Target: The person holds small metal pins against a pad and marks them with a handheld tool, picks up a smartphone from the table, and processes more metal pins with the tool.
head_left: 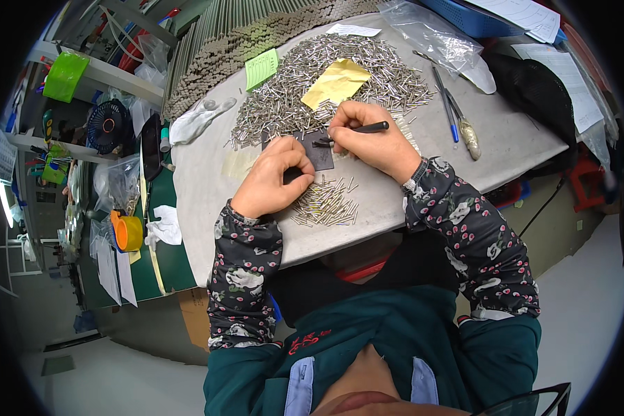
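My right hand [378,141] grips a slim black pen-shaped tool [371,127], its dark tip end over a small dark square plate [323,160]. Beside it, my left hand [274,177] is closed with thumb and fingers bent together at the plate's left edge; whatever the fingertips hold is hidden. Just below the hands lies a small heap of short metal pins [326,204]. Beyond them spreads a large pile of similar silvery pins [277,98], with a yellow paper slip [336,82] on top.
Long grey rods [222,41] are stacked at the back left. A white glove [200,121] and green note [261,68] lie left of the pile. To the right are a blue pen [445,104], a pointed tool with a wrapped handle [469,139], a plastic bag [437,35] and black cloth [534,97].
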Action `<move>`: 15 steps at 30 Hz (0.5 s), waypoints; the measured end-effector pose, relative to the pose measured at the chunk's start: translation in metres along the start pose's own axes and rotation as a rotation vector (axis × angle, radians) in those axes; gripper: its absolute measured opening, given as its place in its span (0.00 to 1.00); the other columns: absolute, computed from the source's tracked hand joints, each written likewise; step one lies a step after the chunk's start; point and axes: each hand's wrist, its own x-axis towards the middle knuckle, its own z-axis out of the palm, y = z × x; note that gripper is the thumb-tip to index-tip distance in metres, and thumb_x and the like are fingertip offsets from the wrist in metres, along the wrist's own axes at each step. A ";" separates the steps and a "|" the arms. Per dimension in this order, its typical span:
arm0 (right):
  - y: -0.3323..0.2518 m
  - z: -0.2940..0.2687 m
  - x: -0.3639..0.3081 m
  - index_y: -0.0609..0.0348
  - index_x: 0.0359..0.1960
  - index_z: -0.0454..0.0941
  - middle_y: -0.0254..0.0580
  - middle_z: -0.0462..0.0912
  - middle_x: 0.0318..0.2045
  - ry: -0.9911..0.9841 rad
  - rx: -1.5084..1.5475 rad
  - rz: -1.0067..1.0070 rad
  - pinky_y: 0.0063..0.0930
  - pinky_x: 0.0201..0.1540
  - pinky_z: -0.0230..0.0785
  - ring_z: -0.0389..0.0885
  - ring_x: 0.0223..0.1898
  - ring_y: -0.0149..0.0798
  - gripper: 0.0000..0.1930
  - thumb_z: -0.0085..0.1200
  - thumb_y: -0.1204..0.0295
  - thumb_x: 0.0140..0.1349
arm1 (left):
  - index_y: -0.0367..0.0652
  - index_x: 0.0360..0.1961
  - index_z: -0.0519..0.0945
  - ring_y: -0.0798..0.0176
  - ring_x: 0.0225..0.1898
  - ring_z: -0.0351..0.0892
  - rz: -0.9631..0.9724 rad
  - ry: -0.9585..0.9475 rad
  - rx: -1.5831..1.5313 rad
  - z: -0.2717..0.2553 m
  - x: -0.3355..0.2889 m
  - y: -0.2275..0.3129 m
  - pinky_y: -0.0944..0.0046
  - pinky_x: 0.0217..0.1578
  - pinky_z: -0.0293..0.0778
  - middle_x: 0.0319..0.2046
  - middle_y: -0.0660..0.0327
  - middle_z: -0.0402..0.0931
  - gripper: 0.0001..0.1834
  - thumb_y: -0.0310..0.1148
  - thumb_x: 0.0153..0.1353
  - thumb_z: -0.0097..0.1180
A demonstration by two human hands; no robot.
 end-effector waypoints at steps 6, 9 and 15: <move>-0.005 0.004 0.002 0.64 0.25 0.75 0.35 0.78 0.19 0.018 -0.006 0.027 0.18 0.25 0.67 0.76 0.21 0.24 0.05 0.50 0.74 0.52 | 0.38 0.27 0.78 0.59 0.31 0.72 -0.219 0.350 0.099 -0.003 0.004 -0.014 0.65 0.33 0.69 0.29 0.59 0.70 0.05 0.24 0.47 0.60; -0.002 0.005 0.003 0.64 0.25 0.75 0.35 0.78 0.19 0.021 -0.021 0.023 0.18 0.25 0.67 0.76 0.21 0.24 0.05 0.50 0.74 0.52 | 0.37 0.27 0.78 0.67 0.27 0.68 -0.188 0.346 0.154 0.002 0.006 -0.022 0.69 0.28 0.65 0.28 0.62 0.69 0.05 0.25 0.48 0.61; 0.000 0.004 0.004 0.65 0.25 0.74 0.34 0.77 0.18 0.031 0.002 -0.012 0.18 0.25 0.67 0.76 0.21 0.24 0.05 0.50 0.75 0.52 | 0.35 0.26 0.77 0.60 0.29 0.71 -0.166 0.313 0.249 0.009 0.012 -0.020 0.65 0.31 0.69 0.28 0.59 0.69 0.05 0.23 0.46 0.60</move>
